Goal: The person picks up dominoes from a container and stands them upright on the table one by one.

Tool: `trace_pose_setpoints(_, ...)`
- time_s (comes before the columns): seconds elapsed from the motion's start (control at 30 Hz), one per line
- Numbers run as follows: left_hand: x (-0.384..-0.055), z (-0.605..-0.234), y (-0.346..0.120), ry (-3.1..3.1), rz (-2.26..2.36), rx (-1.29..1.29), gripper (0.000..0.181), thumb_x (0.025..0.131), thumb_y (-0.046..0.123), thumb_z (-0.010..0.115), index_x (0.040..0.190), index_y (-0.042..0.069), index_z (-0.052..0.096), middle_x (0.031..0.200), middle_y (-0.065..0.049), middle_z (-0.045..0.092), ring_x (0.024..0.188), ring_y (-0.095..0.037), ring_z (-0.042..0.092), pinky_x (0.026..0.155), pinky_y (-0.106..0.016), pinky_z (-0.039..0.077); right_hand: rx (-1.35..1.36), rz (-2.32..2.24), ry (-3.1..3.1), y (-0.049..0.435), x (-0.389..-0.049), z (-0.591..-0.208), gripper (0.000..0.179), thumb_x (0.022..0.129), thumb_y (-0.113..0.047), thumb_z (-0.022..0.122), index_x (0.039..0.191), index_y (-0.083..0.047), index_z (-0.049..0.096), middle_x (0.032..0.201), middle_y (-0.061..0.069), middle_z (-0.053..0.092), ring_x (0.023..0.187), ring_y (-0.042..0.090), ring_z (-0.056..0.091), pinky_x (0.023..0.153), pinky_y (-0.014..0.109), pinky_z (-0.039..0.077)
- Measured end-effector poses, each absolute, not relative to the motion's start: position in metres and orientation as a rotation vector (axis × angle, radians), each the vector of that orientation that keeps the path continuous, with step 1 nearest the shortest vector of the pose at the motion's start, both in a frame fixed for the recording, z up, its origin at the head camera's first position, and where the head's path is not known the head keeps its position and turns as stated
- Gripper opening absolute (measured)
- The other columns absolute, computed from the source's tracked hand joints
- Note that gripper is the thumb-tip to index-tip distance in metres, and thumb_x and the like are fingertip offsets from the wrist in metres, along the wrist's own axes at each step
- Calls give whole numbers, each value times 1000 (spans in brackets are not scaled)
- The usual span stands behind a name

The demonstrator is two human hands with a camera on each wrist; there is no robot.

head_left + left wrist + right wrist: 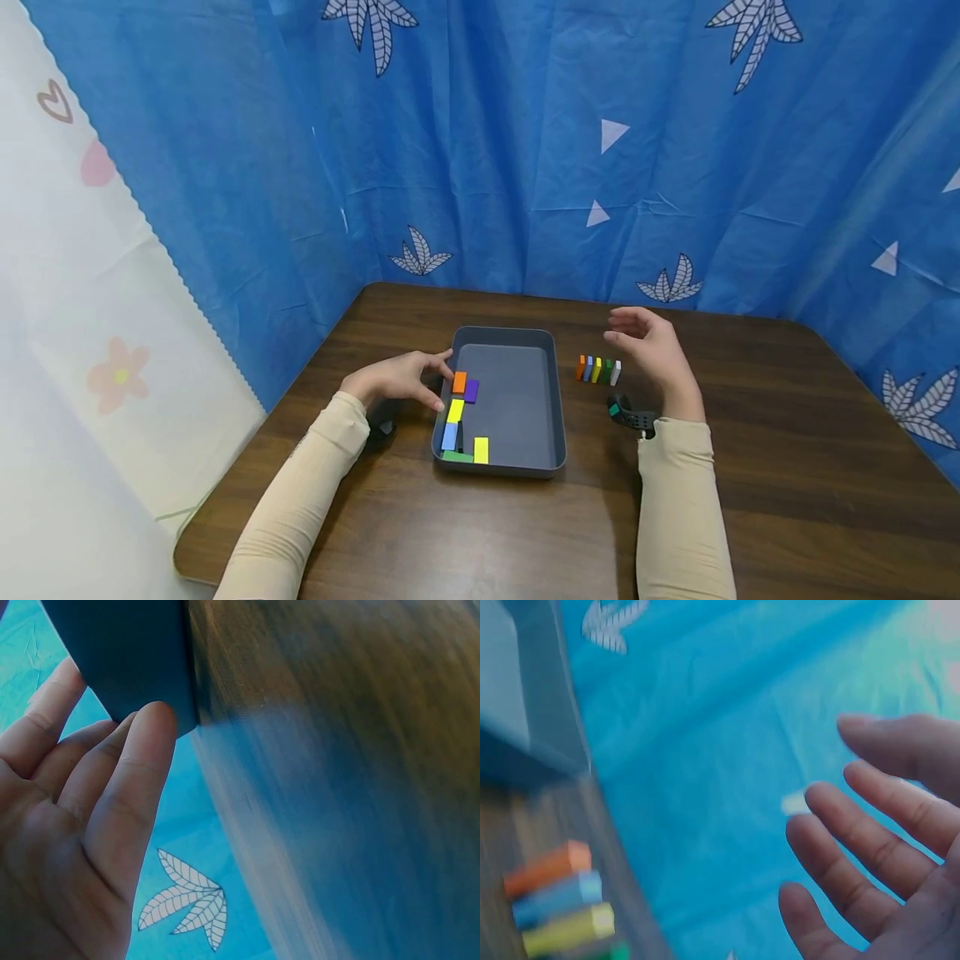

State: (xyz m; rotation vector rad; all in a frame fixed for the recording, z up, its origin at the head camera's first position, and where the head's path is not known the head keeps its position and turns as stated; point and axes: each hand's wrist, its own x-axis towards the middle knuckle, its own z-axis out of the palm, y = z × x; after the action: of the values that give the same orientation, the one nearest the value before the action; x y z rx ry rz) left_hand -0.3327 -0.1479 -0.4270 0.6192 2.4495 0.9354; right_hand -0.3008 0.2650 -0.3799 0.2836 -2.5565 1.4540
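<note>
A grey rectangular tray [517, 403] holds several small coloured blocks along its left side. Among them are an orange block [460, 382], a purple block [471, 391], a blue block [450, 436] and a green block [458, 457]. My left hand [401, 379] is at the tray's left wall, thumb and fingers spread apart by the rim. In the left wrist view its fingertips lie right against the tray's wall [139, 656]. Beyond the tray's right side, my right hand [651, 350] is raised with nothing between its loosely bent fingers [855, 877].
Just left of the right hand stands a row of upright blocks, from an orange one [581, 367] to a white one [616, 372]. The brown wooden table [525, 533] ends at a blue curtain [510, 150] behind. A white cloth [97, 292] hangs at the left.
</note>
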Motion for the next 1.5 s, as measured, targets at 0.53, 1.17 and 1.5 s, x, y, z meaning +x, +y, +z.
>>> trace_pose_setpoints(0.53,-332,-428,-150,2455,948,614,56,77,33,86,128,18,67,169,-3,20,154,-37,18,120,-66,20,822,1645,-2676,149,-329,-373,44,92,-13,72,132,-1,59,129,21,62,113,31,62,97,44,55)
trace_pose_setpoints(1.17,-334,-432,-147,2450,927,634,55,78,33,86,127,18,68,168,-4,21,154,-37,19,119,-67,20,814,1436,-3175,97,-354,-429,55,86,-16,79,135,-3,56,129,14,60,119,28,54,109,49,47)
trace_pose_setpoints(1.5,-333,-429,-147,2448,936,652,53,79,32,86,126,18,67,169,-4,20,154,-36,18,120,-66,19,798,1439,-3205,91,-356,-444,47,83,-10,81,124,-3,60,113,10,61,102,22,55,101,37,51)
